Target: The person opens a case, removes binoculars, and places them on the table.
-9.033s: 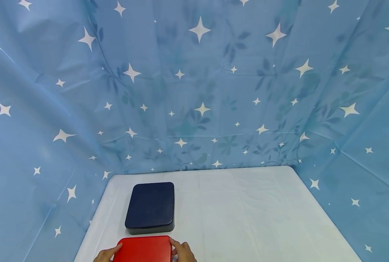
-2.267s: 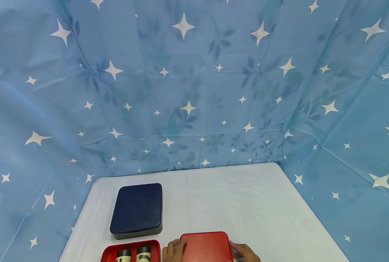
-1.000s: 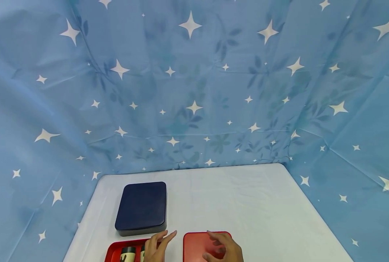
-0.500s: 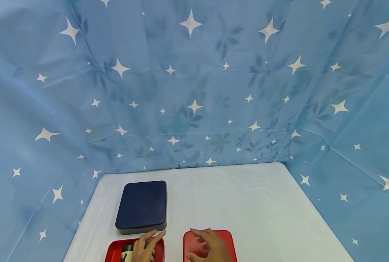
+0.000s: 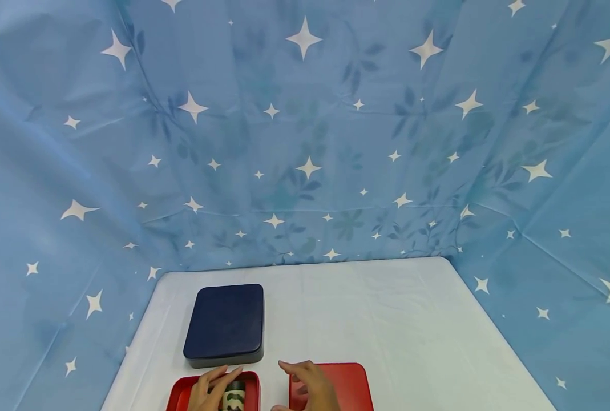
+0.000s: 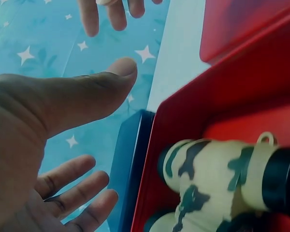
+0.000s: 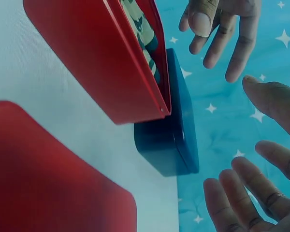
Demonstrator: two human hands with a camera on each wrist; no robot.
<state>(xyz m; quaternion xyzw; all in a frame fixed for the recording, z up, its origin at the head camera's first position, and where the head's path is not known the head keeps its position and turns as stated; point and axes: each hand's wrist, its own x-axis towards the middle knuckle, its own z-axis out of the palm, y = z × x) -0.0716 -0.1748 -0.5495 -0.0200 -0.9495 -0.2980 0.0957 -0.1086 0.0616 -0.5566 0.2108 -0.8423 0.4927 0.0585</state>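
A pair of camouflage binoculars [image 6: 208,179] with black ends lies inside an uncovered red box [image 6: 183,108]. My left hand [image 5: 208,393] hovers over that box, thumb and fingers spread apart and holding nothing; it hides part of the binoculars in the head view. My right hand [image 5: 315,391], also holding nothing, is above the left side of the red lid [image 5: 355,385], its fingers bent loosely toward the box. In the right wrist view the lid [image 7: 53,179] lies flat on the white table, apart from the box [image 7: 101,63].
A closed navy box [image 5: 226,322] sits just behind the red one. The white table [image 5: 376,308] stretches back and right to a blue star-patterned curtain [image 5: 305,142] that surrounds it on three sides.
Earlier both hands held the lid at the box, then set it down to the right and released it. Since then both hands have moved left, the left one over the box.
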